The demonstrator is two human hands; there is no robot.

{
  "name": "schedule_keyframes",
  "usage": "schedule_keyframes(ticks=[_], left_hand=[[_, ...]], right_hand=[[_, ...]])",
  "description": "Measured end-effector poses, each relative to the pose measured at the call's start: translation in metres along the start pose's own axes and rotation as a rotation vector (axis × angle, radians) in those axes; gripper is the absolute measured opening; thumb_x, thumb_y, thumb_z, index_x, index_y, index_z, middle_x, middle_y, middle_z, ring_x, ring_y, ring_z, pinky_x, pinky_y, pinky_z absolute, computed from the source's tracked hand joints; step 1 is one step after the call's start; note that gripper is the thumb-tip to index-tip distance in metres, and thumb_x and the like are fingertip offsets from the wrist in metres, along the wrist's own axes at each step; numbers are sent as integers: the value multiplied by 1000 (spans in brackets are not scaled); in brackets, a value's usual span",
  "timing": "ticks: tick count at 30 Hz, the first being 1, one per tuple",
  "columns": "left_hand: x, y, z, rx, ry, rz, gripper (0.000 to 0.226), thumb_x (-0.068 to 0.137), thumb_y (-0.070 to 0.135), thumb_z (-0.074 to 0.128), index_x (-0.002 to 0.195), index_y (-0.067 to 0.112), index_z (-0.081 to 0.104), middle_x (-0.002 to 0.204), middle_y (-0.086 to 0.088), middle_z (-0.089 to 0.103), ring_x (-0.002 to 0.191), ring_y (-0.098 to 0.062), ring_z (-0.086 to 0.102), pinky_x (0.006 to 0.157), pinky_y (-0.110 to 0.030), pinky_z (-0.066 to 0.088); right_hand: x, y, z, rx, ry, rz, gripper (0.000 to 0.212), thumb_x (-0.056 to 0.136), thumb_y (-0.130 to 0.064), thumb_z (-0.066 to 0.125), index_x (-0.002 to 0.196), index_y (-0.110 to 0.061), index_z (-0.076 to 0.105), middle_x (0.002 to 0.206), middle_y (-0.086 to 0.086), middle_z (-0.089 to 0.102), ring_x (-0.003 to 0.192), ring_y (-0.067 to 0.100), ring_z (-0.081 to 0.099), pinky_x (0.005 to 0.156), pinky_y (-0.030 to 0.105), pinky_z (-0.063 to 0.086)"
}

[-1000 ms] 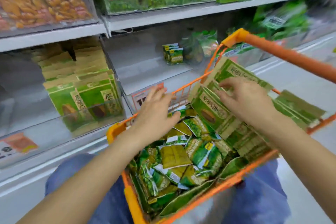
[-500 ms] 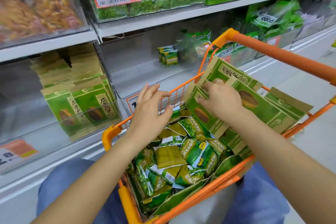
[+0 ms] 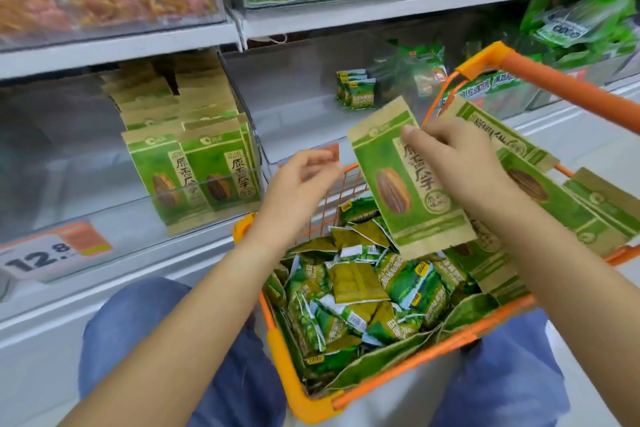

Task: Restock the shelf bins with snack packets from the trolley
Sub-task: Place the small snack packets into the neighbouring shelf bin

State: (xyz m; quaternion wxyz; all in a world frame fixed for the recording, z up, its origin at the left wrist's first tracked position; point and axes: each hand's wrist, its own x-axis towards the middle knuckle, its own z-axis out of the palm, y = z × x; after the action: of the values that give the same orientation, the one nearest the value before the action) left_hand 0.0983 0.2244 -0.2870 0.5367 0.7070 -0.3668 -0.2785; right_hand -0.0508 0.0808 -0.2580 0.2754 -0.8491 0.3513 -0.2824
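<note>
Change: right hand (image 3: 460, 163) has lifted one seed packet (image 3: 408, 184) clear of the stack in the trolley (image 3: 311, 402); it is ready to go to the shelf bin (image 3: 207, 191).
Grip: right pinches the packet's upper edge; left hand (image 3: 298, 191) hovers, loosely curled, holding nothing.
Packet: flat, kraft-and-green, upright, slightly tilted, above the small green sachets (image 3: 363, 295).

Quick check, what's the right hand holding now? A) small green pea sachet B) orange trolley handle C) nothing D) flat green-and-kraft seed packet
D: the right hand pinches a flat green-and-kraft paper seed packet lifted above the orange wire trolley; the left hand holds nothing.
</note>
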Motion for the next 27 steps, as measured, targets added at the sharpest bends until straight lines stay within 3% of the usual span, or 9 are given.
schedule_keyframes(ticks=[3,7,9,12,14,17,19,24,27], left_hand=[[-6,17,-25,-310,-226,-201,40,83,52,62,109,22,66,97,-1,74,86,-15,70,71,-25,54],[-23,18,-55,-404,-175,-146,22,69,37,72,84,21,69,82,-3,71,68,-15,62,51,-23,48],[-30,13,-78,-371,-22,-159,23,66,35,67,81,18,63,70,0,68,60,-15,58,49,-24,45],[-35,0,-132,-361,249,-134,10,79,28,64,82,19,61,68,5,66,58,-10,58,55,-24,45],[-37,-9,-167,-263,417,-21,5,90,19,60,93,23,61,81,9,67,65,-5,57,52,-16,42],[-35,-20,-196,-96,513,253,25,90,5,59,103,26,59,93,15,69,88,-2,63,74,-14,48],[-28,-28,-204,19,571,333,30,89,0,59,101,28,58,91,19,69,88,3,61,81,-14,46],[3,-60,-209,130,501,92,34,85,2,66,113,19,59,111,-1,67,101,-16,61,96,-37,47],[15,-75,-197,548,461,-140,42,84,12,72,123,14,56,121,-6,63,99,-23,62,86,-29,43]], right_hand=[[-3,-35,12,539,-100,21,53,92,-36,54,75,14,52,70,17,53,64,20,50,61,30,34],[-2,-62,58,590,-175,3,50,87,-44,54,56,-5,53,59,8,50,57,15,46,56,32,31],[2,-72,80,531,-239,0,52,90,-52,49,70,-8,66,70,2,68,64,12,59,65,33,43],[14,-81,114,248,-177,-124,52,90,-56,36,92,-16,68,97,0,69,91,16,61,82,39,48],[21,-83,133,106,-100,-204,47,90,-51,37,115,-20,62,117,3,61,111,23,53,95,40,43],[28,-79,156,-10,-67,-242,56,91,-47,36,135,-14,48,133,9,53,126,27,45,103,38,33],[26,-72,167,-113,-97,-223,62,92,-49,32,140,-11,43,136,12,52,127,30,44,106,42,30],[12,-59,173,-340,-165,-285,59,97,-47,36,143,-11,38,141,14,49,138,29,33,117,41,11],[12,-61,172,-325,-179,-272,58,99,-46,39,147,-13,33,147,12,42,144,26,23,118,38,6]])
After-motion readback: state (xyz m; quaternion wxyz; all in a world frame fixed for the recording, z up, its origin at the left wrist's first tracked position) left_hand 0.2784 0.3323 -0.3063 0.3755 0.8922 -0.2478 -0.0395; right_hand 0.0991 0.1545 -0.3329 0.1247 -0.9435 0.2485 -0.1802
